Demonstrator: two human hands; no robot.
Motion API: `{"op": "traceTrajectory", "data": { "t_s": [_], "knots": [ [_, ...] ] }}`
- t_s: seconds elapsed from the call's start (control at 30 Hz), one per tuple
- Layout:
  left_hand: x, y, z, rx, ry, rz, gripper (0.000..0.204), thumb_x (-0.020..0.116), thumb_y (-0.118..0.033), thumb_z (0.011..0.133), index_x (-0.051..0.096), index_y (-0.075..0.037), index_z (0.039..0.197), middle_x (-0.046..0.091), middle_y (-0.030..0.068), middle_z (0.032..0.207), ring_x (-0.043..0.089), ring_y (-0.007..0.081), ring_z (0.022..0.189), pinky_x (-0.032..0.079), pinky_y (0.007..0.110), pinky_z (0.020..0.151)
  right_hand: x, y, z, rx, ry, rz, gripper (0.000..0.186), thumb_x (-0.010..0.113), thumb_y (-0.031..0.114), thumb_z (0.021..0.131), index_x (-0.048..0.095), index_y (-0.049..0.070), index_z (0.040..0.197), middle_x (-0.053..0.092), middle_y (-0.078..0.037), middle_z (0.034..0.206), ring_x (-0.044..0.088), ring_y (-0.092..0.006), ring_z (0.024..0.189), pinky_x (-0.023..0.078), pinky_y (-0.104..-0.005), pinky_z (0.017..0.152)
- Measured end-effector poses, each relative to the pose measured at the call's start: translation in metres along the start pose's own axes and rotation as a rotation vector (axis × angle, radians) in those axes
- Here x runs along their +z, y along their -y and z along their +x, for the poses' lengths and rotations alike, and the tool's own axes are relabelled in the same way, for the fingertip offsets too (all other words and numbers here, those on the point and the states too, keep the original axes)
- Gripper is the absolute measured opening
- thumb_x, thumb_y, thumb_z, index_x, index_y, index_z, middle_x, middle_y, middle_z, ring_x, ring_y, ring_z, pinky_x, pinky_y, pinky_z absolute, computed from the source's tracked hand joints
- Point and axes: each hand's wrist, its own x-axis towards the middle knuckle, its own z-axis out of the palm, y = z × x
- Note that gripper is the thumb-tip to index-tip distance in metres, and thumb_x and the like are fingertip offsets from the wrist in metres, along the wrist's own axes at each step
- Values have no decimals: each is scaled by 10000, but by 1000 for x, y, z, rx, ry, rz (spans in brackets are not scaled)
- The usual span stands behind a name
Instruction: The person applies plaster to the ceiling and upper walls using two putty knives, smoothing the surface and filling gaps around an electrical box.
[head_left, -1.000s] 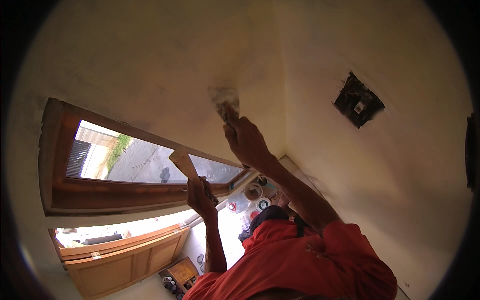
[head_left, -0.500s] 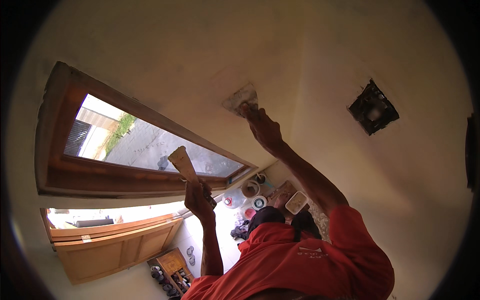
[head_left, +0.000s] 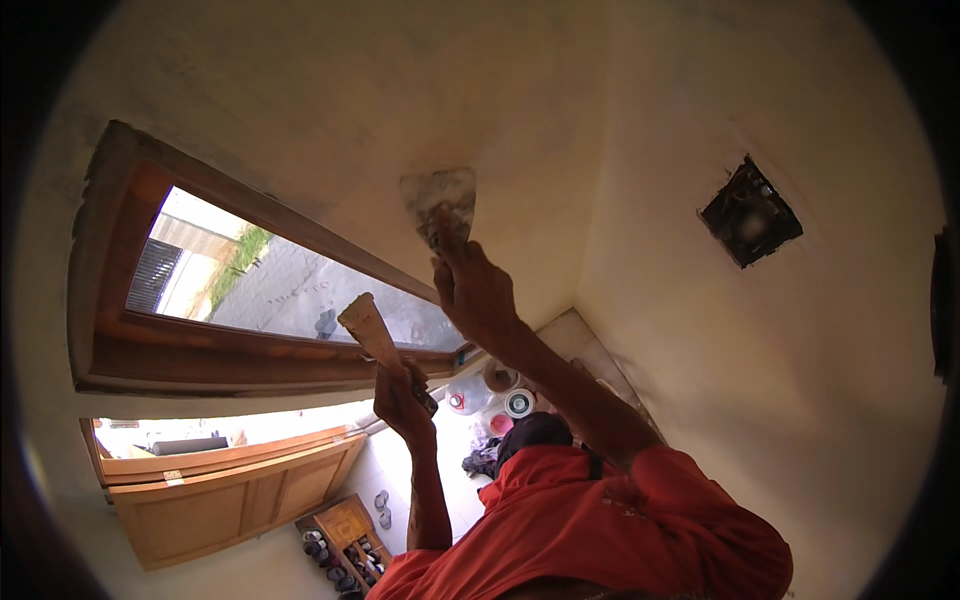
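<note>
Pressed to the wall above the window is a wide, smeared putty knife [head_left: 445,192], with my right hand [head_left: 478,290] closed around its handle and a finger laid along the blade. Lower and to the left, my left hand [head_left: 402,398] grips a second putty knife [head_left: 368,328]. Its pale, coated blade points up and stands in front of the window glass [head_left: 290,290]. The handles of both tools are mostly covered by my fingers. Faint smudges show on the plaster wall [head_left: 520,150] around the right blade.
A brown wooden window frame [head_left: 230,358] runs just left of my hands. On the right wall is a square hole with a dark box [head_left: 752,215]. Below are a wooden door [head_left: 240,500], a shoe shelf [head_left: 345,530], a plastic water jug [head_left: 466,396] and several tubs.
My right hand and its putty knife have slid left along the wall, and the blade has turned more upright. The left hand has barely shifted.
</note>
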Motion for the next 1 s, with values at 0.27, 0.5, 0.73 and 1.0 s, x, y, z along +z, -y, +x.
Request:
{"op": "traceTrajectory", "data": {
  "t_s": [0.27, 0.5, 0.73, 1.0],
  "knots": [
    [1, -10, -1, -12, -62, -50, 301, 460, -241, 1031, 580, -33, 849, 566, 27, 650, 507, 81, 559, 376, 256, 511, -28, -36, -15, -57, -68, 14, 639, 578, 210, 950, 325, 162, 1535, 571, -189, 818, 602, -337, 631, 502, -457, 537],
    [5, -4, -2, -4, -22, -53, 307, 461, -227, 1032, 560, -29, 819, 525, 21, 648, 461, 79, 553, 354, 257, 511, -19, -8, 7, -51, -82, -9, 635, 597, 179, 937, 352, 106, 1518, 608, -189, 874, 628, -357, 735, 520, -439, 694],
    [-9, -9, -3, 4, -69, 19, 326, 455, -238, 1043, 553, -20, 821, 513, 17, 648, 450, 82, 556, 347, 262, 511, -37, -7, -17, -23, 63, -38, 598, 596, 222, 930, 413, 164, 1496, 595, -152, 831, 634, -328, 739, 528, -440, 660],
    [-4, -3, -5, -93, -86, -55, 297, 465, -233, 1043, 563, -37, 843, 513, 2, 630, 440, 51, 530, 338, 240, 476, -33, -23, 6, -104, 88, -244, 648, 586, 236, 925, 351, 199, 1527, 583, -149, 851, 625, -325, 659, 534, -455, 557]
  ]
}}
